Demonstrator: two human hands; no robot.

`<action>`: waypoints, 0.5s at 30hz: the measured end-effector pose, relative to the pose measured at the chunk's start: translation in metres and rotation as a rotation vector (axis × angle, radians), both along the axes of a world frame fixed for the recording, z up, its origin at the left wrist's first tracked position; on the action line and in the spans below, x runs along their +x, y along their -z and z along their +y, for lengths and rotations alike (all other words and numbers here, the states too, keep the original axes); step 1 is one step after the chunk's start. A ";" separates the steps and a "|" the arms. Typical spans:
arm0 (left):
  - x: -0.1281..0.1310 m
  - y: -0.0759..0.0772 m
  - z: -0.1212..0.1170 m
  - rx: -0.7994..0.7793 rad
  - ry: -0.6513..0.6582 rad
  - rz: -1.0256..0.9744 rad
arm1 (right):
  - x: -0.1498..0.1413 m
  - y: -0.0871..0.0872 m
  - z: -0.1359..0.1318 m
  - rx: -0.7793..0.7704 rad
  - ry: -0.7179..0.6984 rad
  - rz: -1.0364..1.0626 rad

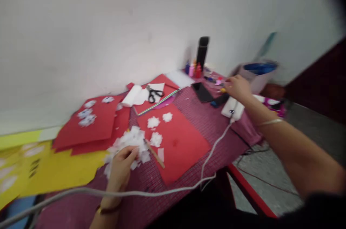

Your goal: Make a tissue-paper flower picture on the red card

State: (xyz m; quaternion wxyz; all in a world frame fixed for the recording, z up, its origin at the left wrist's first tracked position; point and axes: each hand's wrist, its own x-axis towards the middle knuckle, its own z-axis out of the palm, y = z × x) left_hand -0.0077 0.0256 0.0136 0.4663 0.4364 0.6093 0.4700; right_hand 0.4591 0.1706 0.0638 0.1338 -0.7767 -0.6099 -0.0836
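Person's left hand (121, 166) curls over paper scraps (135, 137), right hand (239, 88) near white box (233, 109); unclear whether fingers (133, 154) grasp anything.

Left hand (123, 164) at white paper scraps (135, 137), right hand (239, 88) near a white device (229, 109) with a cable (173, 193), white paper flowers (156, 139) on a red sheet (182, 149), black scissors (152, 97), purple-covered worktop (186, 105)

- Soft, diffuse light fell across the wall (108, 34), which dimmed toward the far right.
- A faint shadow showed on the wall just left of the black cylinder (202, 51).
- Blur softened the whole view, including the left hand (123, 164) and right hand (238, 88).
- The white paper pieces (132, 139) looked washed out.
- Blackness swallowed the upper right corner.
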 end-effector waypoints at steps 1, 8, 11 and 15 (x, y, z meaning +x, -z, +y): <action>0.002 0.003 0.000 -0.017 -0.015 -0.038 | -0.014 0.001 -0.001 0.025 -0.075 0.037; 0.022 0.001 -0.001 -0.063 0.011 -0.265 | -0.155 0.004 -0.065 0.023 -0.956 0.605; 0.021 -0.008 0.002 -0.037 0.034 -0.303 | -0.203 0.006 -0.094 -0.176 -1.183 0.532; 0.012 -0.009 0.008 0.052 -0.018 -0.300 | -0.248 0.020 -0.112 -0.337 -1.233 0.265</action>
